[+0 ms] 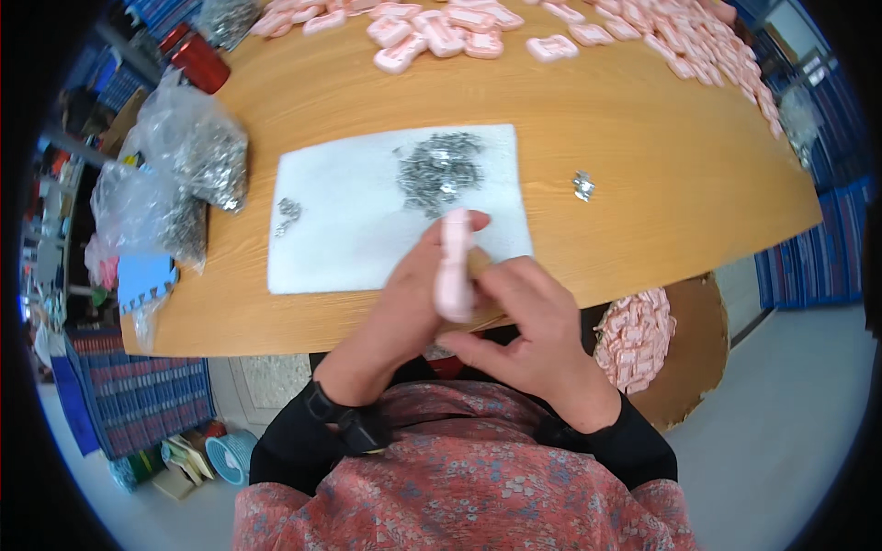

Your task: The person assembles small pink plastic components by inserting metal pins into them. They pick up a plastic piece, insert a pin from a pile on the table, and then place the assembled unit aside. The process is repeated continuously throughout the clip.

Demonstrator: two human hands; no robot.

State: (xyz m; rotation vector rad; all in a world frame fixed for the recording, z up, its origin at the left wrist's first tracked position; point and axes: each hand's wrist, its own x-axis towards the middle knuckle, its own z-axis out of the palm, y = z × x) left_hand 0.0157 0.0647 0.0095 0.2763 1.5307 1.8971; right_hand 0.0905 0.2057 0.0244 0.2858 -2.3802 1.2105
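Above the near edge of the table, my left hand (pixel 397 298) is closed around a pale pink plastic piece (pixel 454 266), held on edge, narrow side up. My right hand (pixel 537 335) grips at the same piece from the right, its fingers bent against the side and its thumb by the near end. Something tan (pixel 478 261) shows at the right fingertips, too blurred to name. Beyond the hands, a heap of small shiny metal parts (pixel 439 173) lies on a white foam sheet (pixel 349 248). A smaller cluster of metal parts (pixel 288 213) sits near the sheet's left edge.
Clear bags (pixel 197 147) of metal parts stand at left, near a red canister (pixel 195 60) and blue foam mat (pixel 147 278). Pink pieces (pixel 441 32) cover the far edge. A few metal bits (pixel 583 185) lie right. Below, a carton (pixel 703 358) holds more pink pieces.
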